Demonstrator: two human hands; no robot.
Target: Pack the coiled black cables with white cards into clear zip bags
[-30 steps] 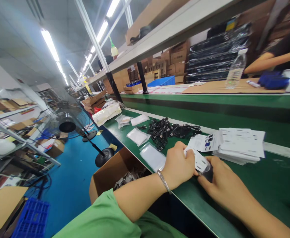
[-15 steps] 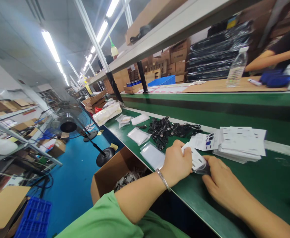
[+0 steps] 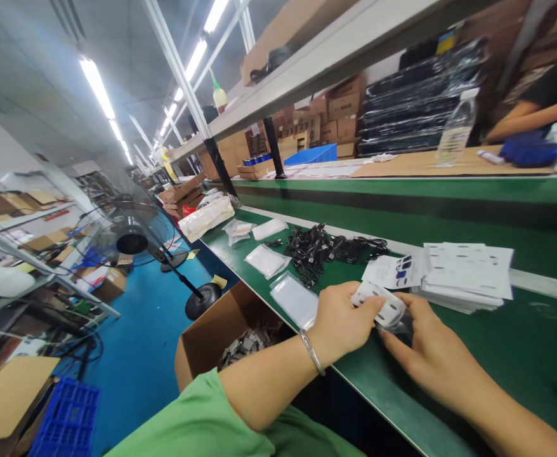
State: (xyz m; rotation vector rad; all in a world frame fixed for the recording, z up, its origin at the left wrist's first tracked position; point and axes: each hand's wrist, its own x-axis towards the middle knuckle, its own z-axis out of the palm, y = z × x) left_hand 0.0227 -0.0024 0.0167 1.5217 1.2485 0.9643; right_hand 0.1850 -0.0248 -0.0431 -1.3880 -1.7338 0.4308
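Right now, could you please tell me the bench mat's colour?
The bench mat is green, clearest in the head view.

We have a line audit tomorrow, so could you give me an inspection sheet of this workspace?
Surface: green bench mat, with items spread along it.
Job's things: white printed card held by the left hand; clear plastic bag beside it, under the right hand.
Clutter: stack of printed cards; loose flat clear bags.
Grippers: nothing seen; two bare hands.
Cables: bundled black cables lying on the mat beyond the hands.
Surroundings: open cardboard box of small parts beside the bench; pedestal fan on the blue floor; co-worker's arm at the bench opposite.
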